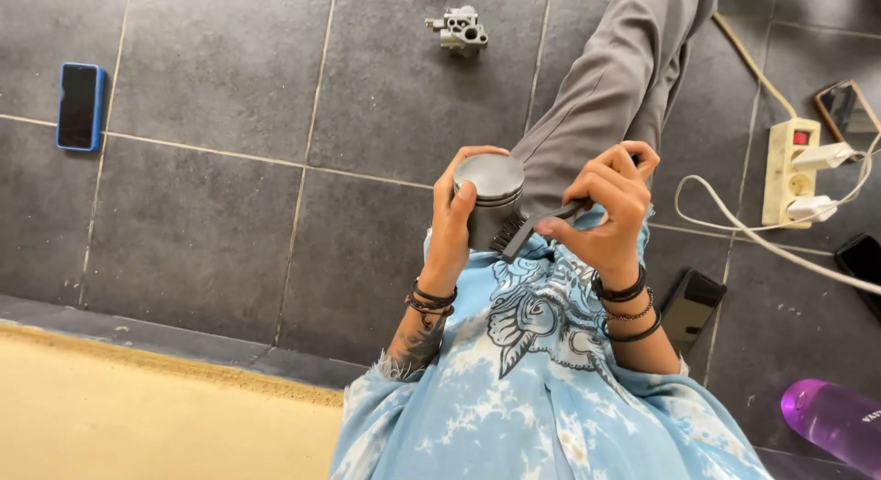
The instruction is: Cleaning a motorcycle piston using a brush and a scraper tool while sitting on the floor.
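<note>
Dark grey floor tiles (202, 232) with pale grout lines fill most of what I see, matt and slightly mottled, with a sandy yellow strip (138, 416) along the lower left edge. I see my left hand (454, 228) wrapped around a short metal cylinder (489, 200), a piston by its shape, with a flat, dull silver crown and ring grooves just under the rim; the fingers curl over the far side and the thumb lies on the near wall, so the grip is closed firmly on it. It sits above my lap, in front of a blue and white tie-dyed shirt (541, 388). My right hand (610, 214) pinches the dark handle of a small brush (528, 228), fingers folded tight, and the black bristles touch the cylinder's side. Grey trousers (606, 85) stretch away over the tiles. Further off lies a small cast metal part (459, 28), lumpy and pale. A phone in a blue case (80, 106) rests flat at far left. At right, a cream power strip (791, 168) carries white plugs and cables, and a translucent purple bottle (835, 423) lies in the corner.
</note>
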